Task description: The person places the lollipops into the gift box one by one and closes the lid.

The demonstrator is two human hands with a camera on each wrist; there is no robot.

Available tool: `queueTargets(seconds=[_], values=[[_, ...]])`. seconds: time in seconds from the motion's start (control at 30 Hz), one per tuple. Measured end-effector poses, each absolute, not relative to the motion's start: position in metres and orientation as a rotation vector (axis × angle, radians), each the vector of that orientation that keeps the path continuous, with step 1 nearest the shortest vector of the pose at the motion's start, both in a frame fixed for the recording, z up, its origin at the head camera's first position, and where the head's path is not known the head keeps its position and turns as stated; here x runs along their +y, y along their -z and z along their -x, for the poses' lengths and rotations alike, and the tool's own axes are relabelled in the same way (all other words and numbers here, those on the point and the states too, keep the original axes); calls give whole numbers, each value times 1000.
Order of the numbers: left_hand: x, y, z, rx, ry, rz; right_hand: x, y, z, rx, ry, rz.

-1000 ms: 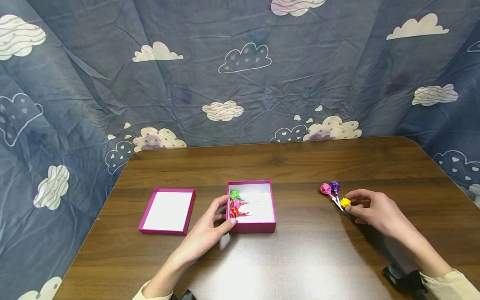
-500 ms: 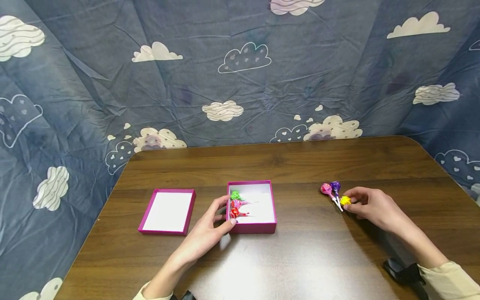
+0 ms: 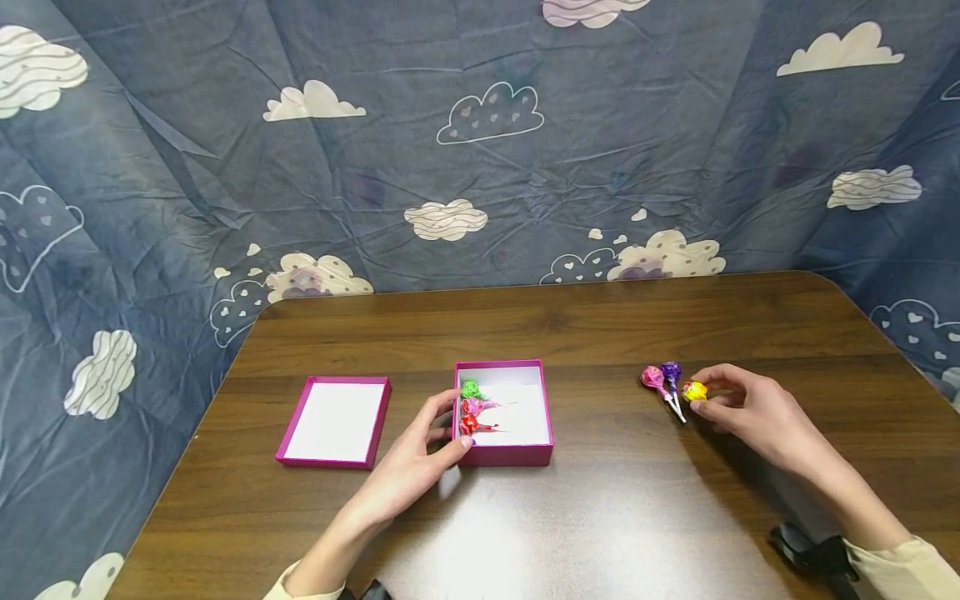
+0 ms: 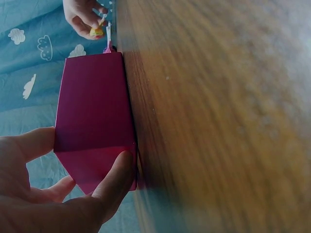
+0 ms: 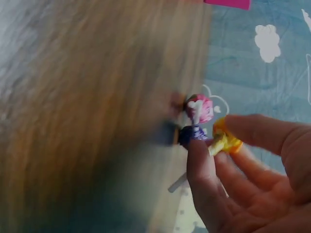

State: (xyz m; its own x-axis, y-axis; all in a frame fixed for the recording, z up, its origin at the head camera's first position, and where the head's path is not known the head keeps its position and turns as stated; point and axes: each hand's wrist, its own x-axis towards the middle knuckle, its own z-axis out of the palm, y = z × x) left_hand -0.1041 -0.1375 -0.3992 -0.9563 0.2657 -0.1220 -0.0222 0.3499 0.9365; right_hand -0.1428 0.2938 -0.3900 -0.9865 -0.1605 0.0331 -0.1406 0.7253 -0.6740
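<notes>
My left hand (image 3: 408, 467) holds the left side of a square magenta box (image 3: 510, 455), thumb by the front corner and fingers further back. Inside it a green lollipop (image 3: 471, 390), a pink lollipop (image 3: 474, 407) and a red lollipop (image 3: 469, 425) lie in a column along the left wall, sticks to the right. On the right, my right hand (image 3: 765, 421) pinches a yellow lollipop (image 3: 694, 392), its pale stick (image 5: 178, 183) slanting down in the right wrist view. Just left of it, a pink lollipop (image 3: 652, 378) and a purple lollipop (image 3: 671, 372) lie on the table with sticks crossing.
The box's magenta lid (image 3: 382, 421) lies on the wooden table (image 3: 600, 492), white inside up, left of my left hand. Behind the table hangs a blue cloth (image 3: 495, 183) with a cloud pattern. A dark strap (image 3: 813, 554) is at my right wrist.
My right hand has raised the yellow lollipop slightly and turned it, drawing it a little away from the other two. The left hand and the box have stayed in place.
</notes>
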Motion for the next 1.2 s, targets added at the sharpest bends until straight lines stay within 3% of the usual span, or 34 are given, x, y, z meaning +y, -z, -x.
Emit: queueTargets(seconds=[0.73,1.2], values=[[-139,397,105,2379,-1626,-223,249,385,147,2824,1439,692],[-138,398,103,2371,-1632,-237,226,384,149,2716,1542,739]])
